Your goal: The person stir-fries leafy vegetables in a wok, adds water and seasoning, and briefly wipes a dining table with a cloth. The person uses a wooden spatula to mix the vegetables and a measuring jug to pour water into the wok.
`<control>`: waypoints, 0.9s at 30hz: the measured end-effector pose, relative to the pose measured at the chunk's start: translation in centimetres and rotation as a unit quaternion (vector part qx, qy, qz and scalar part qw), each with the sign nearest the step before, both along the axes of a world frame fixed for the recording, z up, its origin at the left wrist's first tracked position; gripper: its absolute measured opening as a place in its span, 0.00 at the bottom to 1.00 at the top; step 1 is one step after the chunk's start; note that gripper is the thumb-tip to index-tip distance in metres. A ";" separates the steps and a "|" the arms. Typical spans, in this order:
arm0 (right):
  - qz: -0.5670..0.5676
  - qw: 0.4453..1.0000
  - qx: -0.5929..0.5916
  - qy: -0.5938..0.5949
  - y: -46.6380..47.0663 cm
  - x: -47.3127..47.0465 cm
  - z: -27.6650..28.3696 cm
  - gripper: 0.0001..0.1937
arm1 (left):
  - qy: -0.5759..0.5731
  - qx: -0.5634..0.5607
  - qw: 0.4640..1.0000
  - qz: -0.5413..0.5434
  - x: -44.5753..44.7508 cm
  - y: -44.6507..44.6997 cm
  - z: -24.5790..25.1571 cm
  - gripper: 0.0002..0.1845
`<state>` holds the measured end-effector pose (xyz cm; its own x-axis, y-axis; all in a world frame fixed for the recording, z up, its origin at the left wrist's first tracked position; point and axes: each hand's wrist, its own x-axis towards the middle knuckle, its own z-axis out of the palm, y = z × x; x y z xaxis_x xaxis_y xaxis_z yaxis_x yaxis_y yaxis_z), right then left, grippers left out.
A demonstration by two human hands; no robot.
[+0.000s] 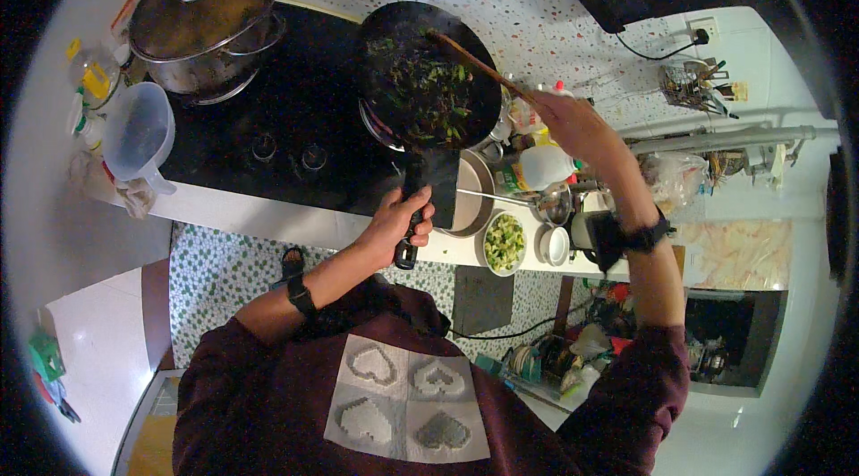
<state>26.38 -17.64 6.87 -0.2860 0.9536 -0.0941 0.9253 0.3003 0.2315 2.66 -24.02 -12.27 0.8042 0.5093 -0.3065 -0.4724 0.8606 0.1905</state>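
Observation:
My left hand (pixel 396 228) is wrapped around the black handle (pixel 407 253) of a dark wok (pixel 382 20). Chopped green leafy food (pixel 436 90) lies across the wok's bottom, with darker bits among it. In my right hand (pixel 580 124) is a long wooden utensil (pixel 480 66), slanting down to the left into the wok. Its tip rests at the far part of the food, and its exact shape there is hard to see. The wok sits over the right side of a black glass cooktop (pixel 335 87), tilted a little.
A lidded steel pot (pixel 201 66) stands at the cooktop's left, beside a translucent plastic jug (pixel 137 130). On the right counter are a bowl of chopped green vegetable (pixel 504 244), a wide pan (pixel 473 201), a small white bowl (pixel 554 246) and a white plastic bottle (pixel 543 167).

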 end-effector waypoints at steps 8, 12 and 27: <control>-0.028 0.988 -0.143 0.049 -5.7 -8.3 7.4 0.21 | -0.015 0.021 1.000 -0.012 0.2 0.1 -0.3 0.09; -0.117 0.953 -0.280 -0.016 -6.6 -11.8 8.2 0.22 | 0.013 0.000 1.000 -0.006 0.3 0.0 -0.3 0.09; -0.305 0.795 -0.296 0.431 -1.1 5.6 3.9 0.13 | 0.000 0.012 1.000 -0.013 0.1 0.2 0.2 0.09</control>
<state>31.95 -18.78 10.73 0.0115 0.8008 -0.5988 0.6781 -0.4463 -0.5839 2.73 -23.83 -12.11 0.8176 0.4948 -0.2945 -0.4494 0.8681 0.2108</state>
